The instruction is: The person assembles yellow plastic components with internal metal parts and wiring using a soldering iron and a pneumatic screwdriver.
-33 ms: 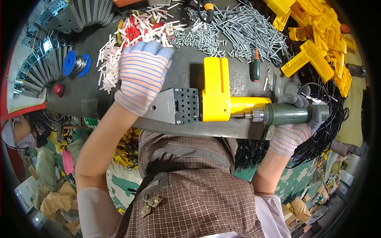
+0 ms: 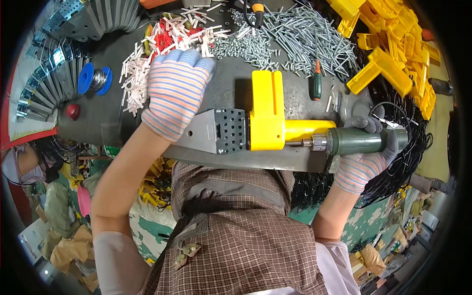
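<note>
My left hand (image 2: pixel 177 91), in a striped glove, reaches over the dark workbench (image 2: pixel 231 86) to the pile of white and red plastic plugs (image 2: pixel 162 44); its fingers are curled at the pile's edge. My right hand (image 2: pixel 366 160), also gloved, grips a green powered screwdriver (image 2: pixel 361 141) lying sideways. The tool's tip points left into a yellow plastic housing (image 2: pixel 268 110). That housing is joined to a grey perforated metal bracket (image 2: pixel 216 130) at the bench's near edge.
A heap of silver screws (image 2: pixel 295 32) lies at the back, with a small green-handled screwdriver (image 2: pixel 315 83) beside it. Yellow plastic parts (image 2: pixel 393 54) pile up at right. Grey metal brackets (image 2: pixel 59 64) fan out at left, near a blue wire spool (image 2: pixel 93 78). Black cables (image 2: pixel 393 103) hang at right.
</note>
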Available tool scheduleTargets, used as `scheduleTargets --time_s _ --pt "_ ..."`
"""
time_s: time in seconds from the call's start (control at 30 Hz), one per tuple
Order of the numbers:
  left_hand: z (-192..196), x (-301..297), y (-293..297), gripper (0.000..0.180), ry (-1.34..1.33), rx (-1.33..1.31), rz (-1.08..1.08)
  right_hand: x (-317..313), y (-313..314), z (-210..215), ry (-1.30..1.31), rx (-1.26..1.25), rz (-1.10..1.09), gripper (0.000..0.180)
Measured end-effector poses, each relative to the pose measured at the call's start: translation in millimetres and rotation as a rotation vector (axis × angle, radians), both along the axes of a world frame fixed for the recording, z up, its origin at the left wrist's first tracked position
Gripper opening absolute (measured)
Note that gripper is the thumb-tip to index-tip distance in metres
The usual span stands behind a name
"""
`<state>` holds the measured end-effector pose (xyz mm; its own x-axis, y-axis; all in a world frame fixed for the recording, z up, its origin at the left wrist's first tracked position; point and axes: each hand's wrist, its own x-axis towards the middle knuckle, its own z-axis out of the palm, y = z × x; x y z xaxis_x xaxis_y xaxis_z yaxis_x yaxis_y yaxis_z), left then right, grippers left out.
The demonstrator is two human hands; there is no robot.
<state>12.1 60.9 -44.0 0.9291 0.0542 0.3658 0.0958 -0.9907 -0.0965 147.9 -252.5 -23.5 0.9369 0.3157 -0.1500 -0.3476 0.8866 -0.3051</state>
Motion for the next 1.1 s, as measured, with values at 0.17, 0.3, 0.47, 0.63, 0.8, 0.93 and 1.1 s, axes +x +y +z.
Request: scheduleTargets --time_s 0.17,0.3,0.47,0.63,0.8,0.93,1.1 --pt "8 18 -1 0.015 0.207 0.271 -0.016 0 1 1 0.011 -0.018 -0.002 0.058" --pt "22 29 -5 0.016 0.309 0.167 0.039 1 2 0 -0.016 -0.039 -0.007 0.059" --pt "26 -34 -51 0.015 -0.083 -0.643 0.177 0 0 2 -0.027 -0.06 -0.008 0.058" --pt "-7 -75 -103 0.017 -0.329 -0.802 0.125 -1 0 6 -0.062 -0.051 -0.008 0.055" --pt "-23 -72 -112 0.023 -0.405 -0.772 0.126 -2 1 11 -0.095 -0.075 0.001 0.05" --pt "-26 -75 -112 0.027 -0.382 -0.698 0.098 -6 -1 15 -0.047 -0.066 -0.022 0.045" --pt "-35 -75 -112 0.028 -0.41 -0.618 0.053 -9 -5 16 -0.069 -0.103 -0.025 0.043"
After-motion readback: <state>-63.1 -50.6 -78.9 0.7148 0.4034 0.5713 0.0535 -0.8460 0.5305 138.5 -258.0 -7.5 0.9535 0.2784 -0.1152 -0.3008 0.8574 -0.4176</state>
